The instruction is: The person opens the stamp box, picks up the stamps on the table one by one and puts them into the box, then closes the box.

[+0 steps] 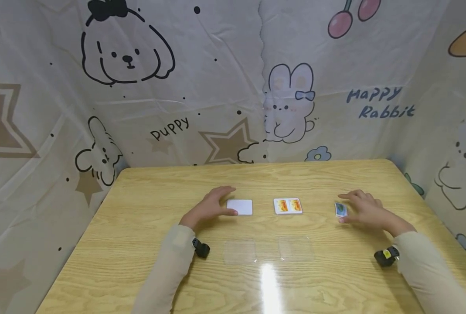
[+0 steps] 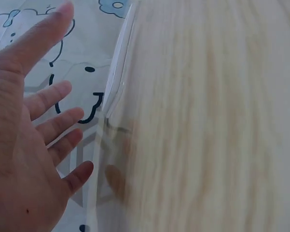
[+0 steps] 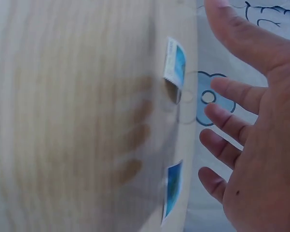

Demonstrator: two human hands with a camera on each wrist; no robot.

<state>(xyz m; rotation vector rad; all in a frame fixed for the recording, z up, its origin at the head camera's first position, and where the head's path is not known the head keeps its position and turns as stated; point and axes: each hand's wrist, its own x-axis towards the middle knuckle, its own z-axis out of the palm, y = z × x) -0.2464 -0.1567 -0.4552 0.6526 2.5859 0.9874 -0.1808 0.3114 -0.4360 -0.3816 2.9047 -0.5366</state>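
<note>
A blank white card [image 1: 242,207] lies on the wooden table by my left hand [image 1: 212,205]. The thumb overlaps its left edge in the head view, the fingers reach out beyond it, and nothing is held. In the left wrist view, that hand [image 2: 29,130] shows fingers spread and loosely extended. On the other side, my right hand [image 1: 368,211] hovers around a small blue-green picture stamp [image 1: 340,209], thumb and forefinger apart at either end of it. From the right wrist, two slightly curled stamps show: an upper one [image 3: 175,65] with a serrated edge and a lower one [image 3: 172,191].
Between the hands lies a white card bearing two orange pictures [image 1: 288,206]. Nearer me, a left clear plastic piece [image 1: 239,252] and a right clear plastic piece [image 1: 295,249] lie flat on the table [image 1: 146,261]. A printed cloth [image 1: 217,56] hangs behind the table.
</note>
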